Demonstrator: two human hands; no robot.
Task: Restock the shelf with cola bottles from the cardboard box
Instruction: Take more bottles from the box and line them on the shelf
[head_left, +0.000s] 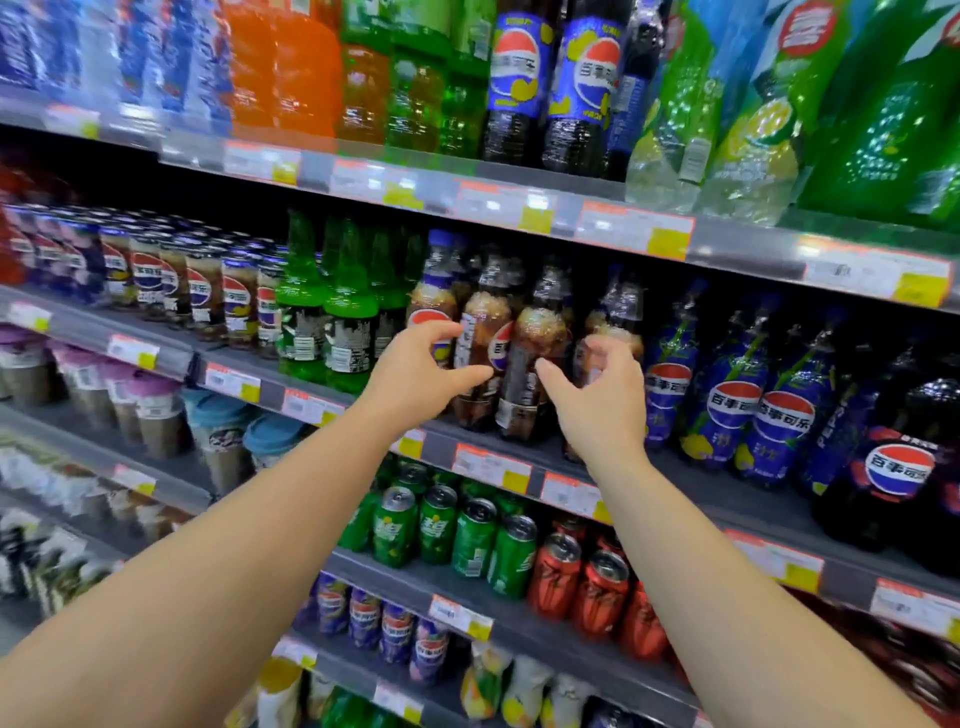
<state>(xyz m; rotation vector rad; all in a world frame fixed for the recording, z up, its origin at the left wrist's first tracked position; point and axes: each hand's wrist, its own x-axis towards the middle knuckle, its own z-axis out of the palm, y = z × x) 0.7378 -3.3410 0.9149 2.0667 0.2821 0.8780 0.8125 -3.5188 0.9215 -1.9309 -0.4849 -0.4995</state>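
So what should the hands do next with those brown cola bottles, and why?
Probably turn the two front brown cola bottles so their red-white-blue logos face out. The left hand and right hand hover open beside them, gripping nothing, and the bottles show barcode sides while neighbouring blue-labelled bottles face forward.

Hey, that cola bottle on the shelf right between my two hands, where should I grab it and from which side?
Probably the cola bottle by its labelled middle, coming straight in from the front. It stands upright at the shelf edge with neighbours tight on both sides, so only the front is free. The left hand and right hand hover open beside it.
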